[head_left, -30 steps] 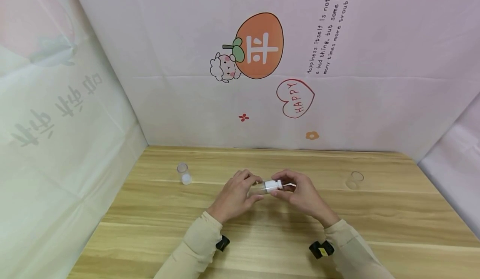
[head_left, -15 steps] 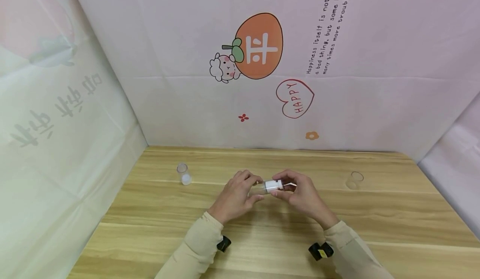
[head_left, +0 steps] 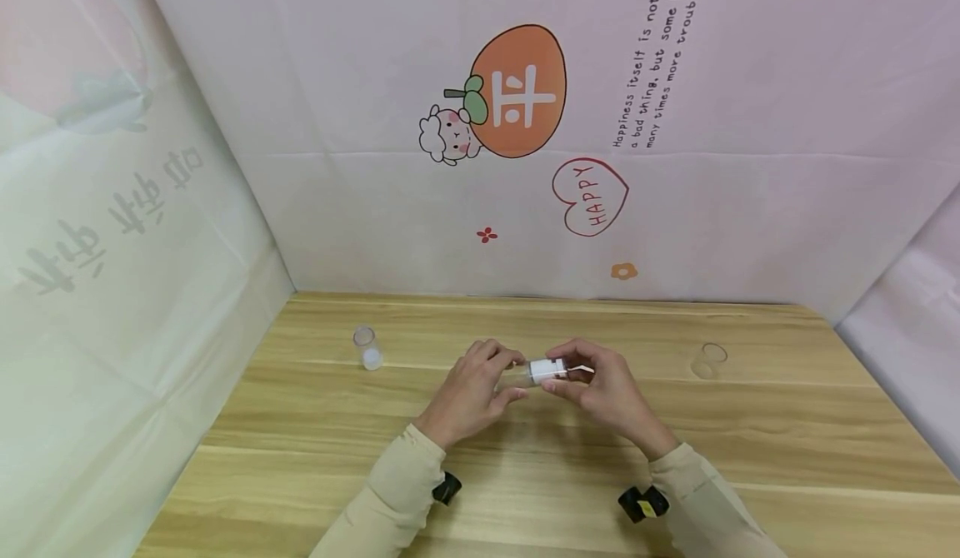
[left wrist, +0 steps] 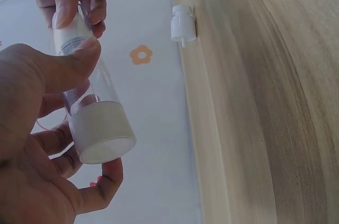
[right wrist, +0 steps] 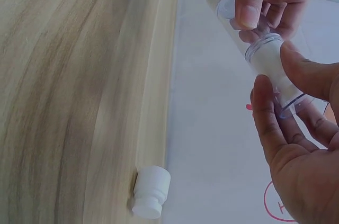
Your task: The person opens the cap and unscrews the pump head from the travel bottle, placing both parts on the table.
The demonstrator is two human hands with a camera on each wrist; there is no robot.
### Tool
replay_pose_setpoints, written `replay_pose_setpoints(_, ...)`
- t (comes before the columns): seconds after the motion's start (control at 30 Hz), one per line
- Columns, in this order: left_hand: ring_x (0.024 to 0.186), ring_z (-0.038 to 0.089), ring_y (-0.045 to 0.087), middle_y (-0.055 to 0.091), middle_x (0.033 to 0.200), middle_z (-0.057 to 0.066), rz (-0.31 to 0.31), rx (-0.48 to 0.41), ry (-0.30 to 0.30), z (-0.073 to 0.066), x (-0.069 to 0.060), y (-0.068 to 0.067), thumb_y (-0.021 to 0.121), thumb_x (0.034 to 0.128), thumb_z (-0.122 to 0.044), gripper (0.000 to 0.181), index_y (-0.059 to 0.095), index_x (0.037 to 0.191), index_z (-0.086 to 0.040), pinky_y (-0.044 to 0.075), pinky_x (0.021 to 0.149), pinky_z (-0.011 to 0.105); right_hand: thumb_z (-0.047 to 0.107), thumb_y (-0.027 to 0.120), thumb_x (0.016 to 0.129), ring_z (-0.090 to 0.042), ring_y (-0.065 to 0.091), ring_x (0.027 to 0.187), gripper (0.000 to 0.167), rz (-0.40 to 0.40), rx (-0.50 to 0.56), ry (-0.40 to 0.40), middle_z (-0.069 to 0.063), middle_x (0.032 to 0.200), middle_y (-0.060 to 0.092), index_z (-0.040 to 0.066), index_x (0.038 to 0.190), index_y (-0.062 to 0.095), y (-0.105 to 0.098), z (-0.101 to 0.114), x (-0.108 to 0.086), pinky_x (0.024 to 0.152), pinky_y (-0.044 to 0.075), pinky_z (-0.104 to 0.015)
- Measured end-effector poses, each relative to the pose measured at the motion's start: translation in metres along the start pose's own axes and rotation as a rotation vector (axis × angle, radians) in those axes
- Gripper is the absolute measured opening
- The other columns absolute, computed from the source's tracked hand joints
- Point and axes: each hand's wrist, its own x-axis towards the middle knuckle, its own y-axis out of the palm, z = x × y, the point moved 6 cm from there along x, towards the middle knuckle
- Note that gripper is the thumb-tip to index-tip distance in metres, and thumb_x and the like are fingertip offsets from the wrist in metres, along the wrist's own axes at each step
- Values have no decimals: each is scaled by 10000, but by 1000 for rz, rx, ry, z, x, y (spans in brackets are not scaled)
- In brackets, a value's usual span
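Note:
My left hand grips a clear tubular bottle that has a white base. Held nearly level in the head view, the bottle runs between both hands above the table. At its right end, my right hand pinches a white section with clear rims, between thumb and fingers. The right wrist view shows this section against the bottle, with a clear flange at its outer end. A white pump head lies on its side near the table's far edge, its short stem visible in the left wrist view.
A small clear container with a white bottom stands at the far left of the wood-grain table. Far right is a thin-rimmed transparent cup or cap. A printed cloth wall rises behind the table.
Both hands stay almost in place on the bottle. The white section in the right fingers looks slightly shifted, while the things on the table keep their spots.

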Motion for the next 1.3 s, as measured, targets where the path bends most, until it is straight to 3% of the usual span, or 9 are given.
replay_pose_setpoints(0.73,1001,183,541,639,1120,52,27,-81,16,1,1,-5,786,900,-221,364,667,1222,-100,476,838,370,-51,821,807,-245,700,901,297,-15,66,-66,-154,1041,704,-16,1079,707,-2,3,-1,795,586,-307)
replay_pose_setpoints(1.3,1044,187,552,644,1129,49,44,-121,42,3,-1,-4,790,892,-200,361,671,1218,-101,491,897,393,-49,814,815,-260,706,922,301,35,88,-28,-144,1072,703,-1,1093,710,-3,0,-3,808,585,-313)
